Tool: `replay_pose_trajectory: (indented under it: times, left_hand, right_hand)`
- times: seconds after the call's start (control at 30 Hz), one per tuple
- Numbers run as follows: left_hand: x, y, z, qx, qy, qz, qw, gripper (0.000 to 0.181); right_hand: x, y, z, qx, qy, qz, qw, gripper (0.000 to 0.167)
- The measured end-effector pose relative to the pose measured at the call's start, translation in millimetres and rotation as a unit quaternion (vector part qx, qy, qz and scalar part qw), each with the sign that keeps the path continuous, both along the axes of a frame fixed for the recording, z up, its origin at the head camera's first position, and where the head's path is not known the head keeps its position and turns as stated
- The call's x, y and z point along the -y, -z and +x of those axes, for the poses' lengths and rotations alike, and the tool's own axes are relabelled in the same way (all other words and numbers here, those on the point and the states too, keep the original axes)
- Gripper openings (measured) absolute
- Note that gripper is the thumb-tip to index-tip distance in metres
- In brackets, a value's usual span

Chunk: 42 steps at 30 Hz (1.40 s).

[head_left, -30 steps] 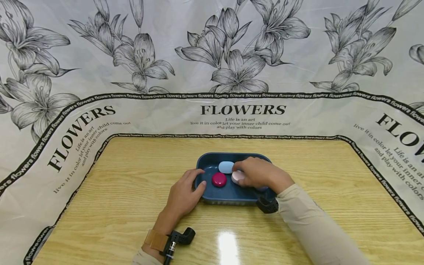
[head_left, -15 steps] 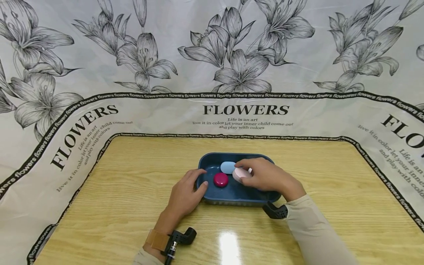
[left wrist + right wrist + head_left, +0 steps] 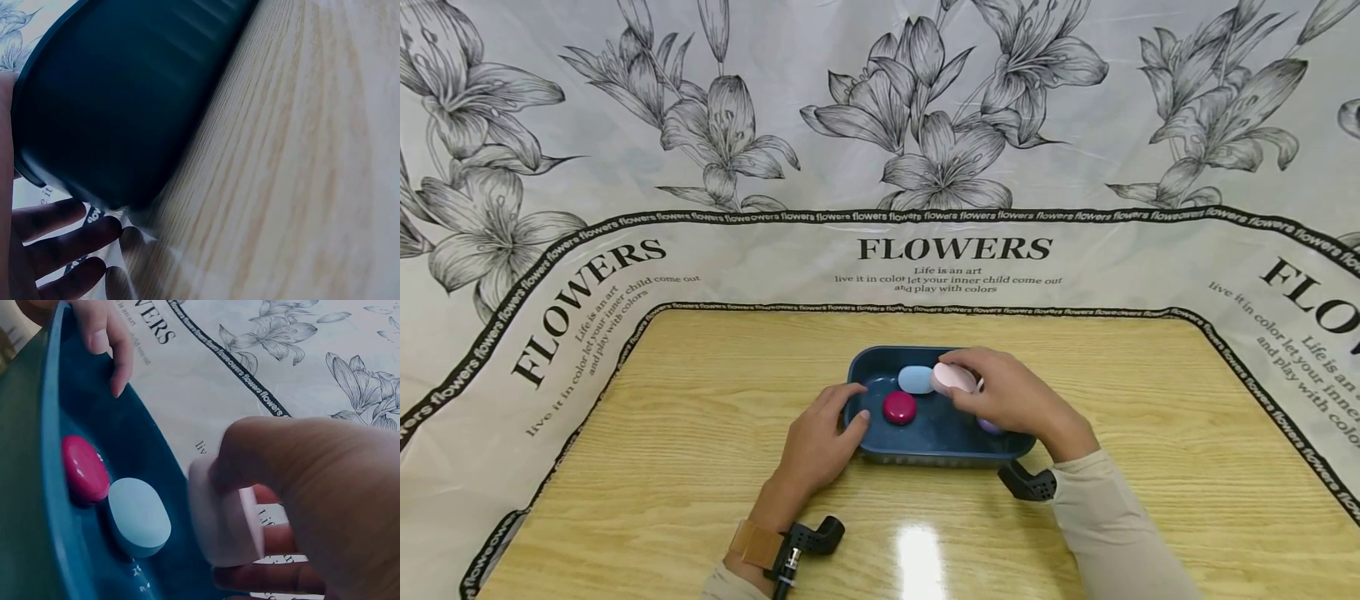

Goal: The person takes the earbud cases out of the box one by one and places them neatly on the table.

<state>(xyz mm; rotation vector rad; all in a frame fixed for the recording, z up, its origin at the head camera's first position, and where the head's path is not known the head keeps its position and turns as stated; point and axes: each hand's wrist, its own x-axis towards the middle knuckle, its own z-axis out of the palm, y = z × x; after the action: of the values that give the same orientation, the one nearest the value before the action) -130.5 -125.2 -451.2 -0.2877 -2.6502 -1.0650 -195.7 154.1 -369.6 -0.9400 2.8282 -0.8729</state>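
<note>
The thumb and fingers of the right hand (image 3: 1011, 402) are pinching a pale pink oval block (image 3: 952, 379), which is sitting just right of centre in the head view, over the navy tray (image 3: 917, 439). In the right-wrist view (the block is blurring a little there) it is hanging apart from the light blue oval block (image 3: 915, 380). Its long axis is slanting from upper left to lower right in the head view and is running more steeply the same way in the wrist view. One broad face is turning toward the head camera; no pointed end is showing, so it is giving no clear front.

The step in hand is looking like a carry at the tray, though whether the block is leaving or arriving I cannot tell. The next move is probably calling for a steady pinch and clearance from the blue neighbour and the rim.

The left hand (image 3: 816, 437) is resting at the tray's left end, its fingers spreading loosely, thumb and forefinger reaching over the rim. Left of centre, a magenta rounded block (image 3: 899, 407) is lying on the tray floor; a purple block (image 3: 990, 427) is partly hiding beneath the right hand. Around everything, the wood-grain table (image 3: 685, 433) is stretching toward a floral cloth (image 3: 760, 258) across the upper frame.
</note>
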Motion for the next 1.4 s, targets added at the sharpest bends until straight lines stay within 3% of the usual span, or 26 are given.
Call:
replay_pose_trajectory:
  times: [0.4, 0.63, 1.2, 1.4]
  left_hand:
    - [0.8, 2.6, -1.8, -0.010, 0.002, 0.002, 0.9999, 0.034]
    - [0.7, 3.6, -2.4, -0.007, 0.001, 0.000, 1.0000, 0.035]
    - [-0.5, 0.0, -3.1, 0.009, -0.004, -0.002, 1.0000, 0.036]
    - [-0.3, 0.9, -2.4, 0.013, -0.003, -0.007, 0.9999, 0.035]
  right_hand:
    - [-8.7, 0.8, 6.9, -0.058, 0.039, -0.032, 0.9970, 0.046]
    - [-16.8, 3.6, 10.8, -0.069, 0.045, -0.065, 0.9945, 0.046]
    - [-40.0, 3.4, 11.2, -0.097, 0.059, -0.072, 0.9909, 0.043]
    - [-49.3, 3.2, 13.9, -0.089, 0.069, -0.083, 0.9902, 0.040]
